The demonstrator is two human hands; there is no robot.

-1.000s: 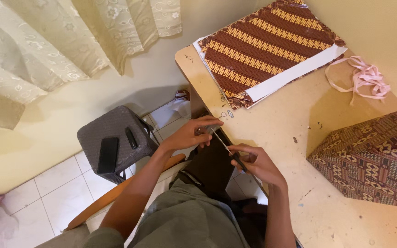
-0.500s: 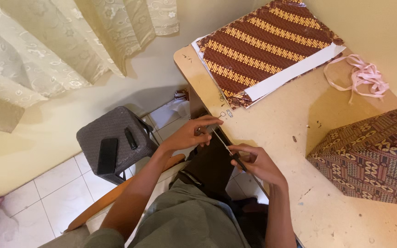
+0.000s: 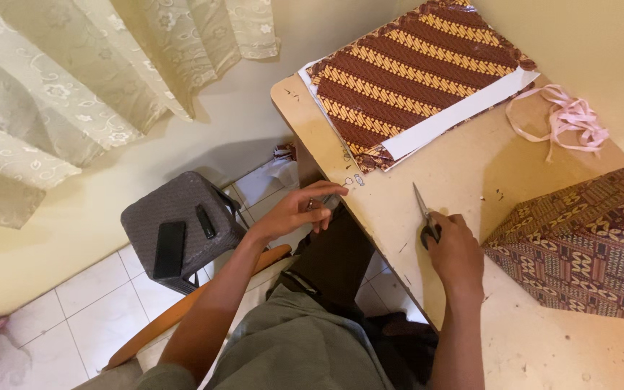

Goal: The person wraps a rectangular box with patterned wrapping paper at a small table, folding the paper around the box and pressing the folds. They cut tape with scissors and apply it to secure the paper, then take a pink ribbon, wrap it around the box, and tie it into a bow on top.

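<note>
Scissors [image 3: 425, 217]: we find them on the counter [image 3: 442, 180], blades closed and pointing away from us toward the patterned sheet, handles under our right hand [image 3: 456, 249]. The fingers of that hand are curled over the handles; whether they pass through the loops we cannot tell.

Small piece [image 3: 324, 204]: just off the counter's near edge, to the left of the scissors, pinched between thumb and fingertips of our left hand [image 3: 299, 211]. It is too small to make out what it is.

Counter: pale, scuffed top; the scissors lie near its left edge.

Patterned sheet [image 3: 406, 76]: brown and gold diagonal stripes, flat on the counter beyond the scissors, with a white strip [image 3: 464, 114] along its nearer edge.

Pink ribbon [image 3: 572, 119]: a loose tangle on the counter, beyond and to the right of the scissors.

Wrapped box [image 3: 586, 245]: brown patterned paper, on the counter just right of the scissors and our right hand.

Grey stool [image 3: 182, 227]: on the tiled floor, well left of the scissors past the counter edge, carrying a dark phone [image 3: 170, 248] and a smaller dark object [image 3: 206, 221].

Lace curtain [image 3: 95, 79]: cream, hanging against the wall far left of the scissors.
</note>
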